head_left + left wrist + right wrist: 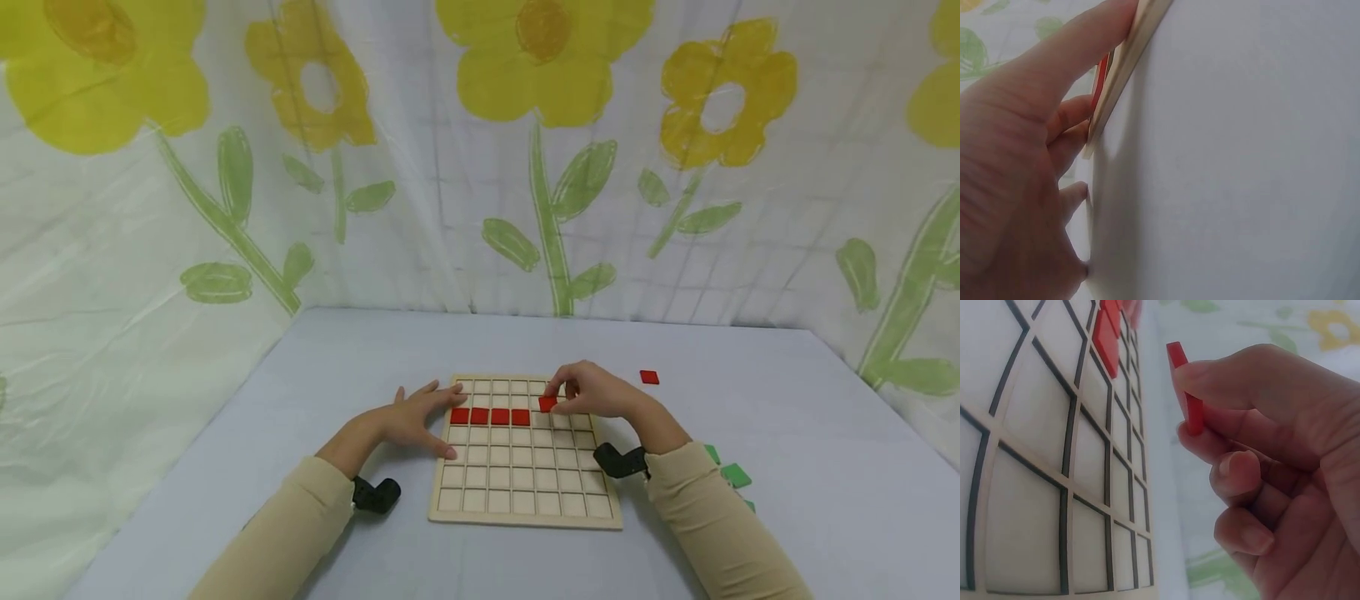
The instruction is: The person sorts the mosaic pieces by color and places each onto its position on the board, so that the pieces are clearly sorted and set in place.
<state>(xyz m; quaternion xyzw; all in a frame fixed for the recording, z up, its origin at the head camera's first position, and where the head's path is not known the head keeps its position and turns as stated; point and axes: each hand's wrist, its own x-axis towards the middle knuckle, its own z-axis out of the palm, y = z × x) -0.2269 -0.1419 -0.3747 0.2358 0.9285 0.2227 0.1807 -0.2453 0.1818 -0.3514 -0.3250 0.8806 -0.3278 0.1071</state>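
A pale wooden grid board (pixel 501 479) lies on the table, several red square tiles (pixel 480 416) side by side in one of its upper rows. My right hand (pixel 592 390) pinches another red tile (pixel 1192 412) between thumb and index finger, just over the board's upper right cells; the other fingers curl in toward the palm in the right wrist view. My left hand (pixel 416 419) is spread at the board's left edge, thumb on the frame and fingertips near the leftmost red tile. The left wrist view shows the left thumb (pixel 1079 47) against the board's side.
One loose red tile (pixel 649 377) lies on the table (pixel 375 350) beyond the right hand. Several green tiles (pixel 737 476) sit right of the board, partly hidden by the right sleeve (pixel 712 517). A flower-printed curtain (pixel 405 250) hangs behind the table.
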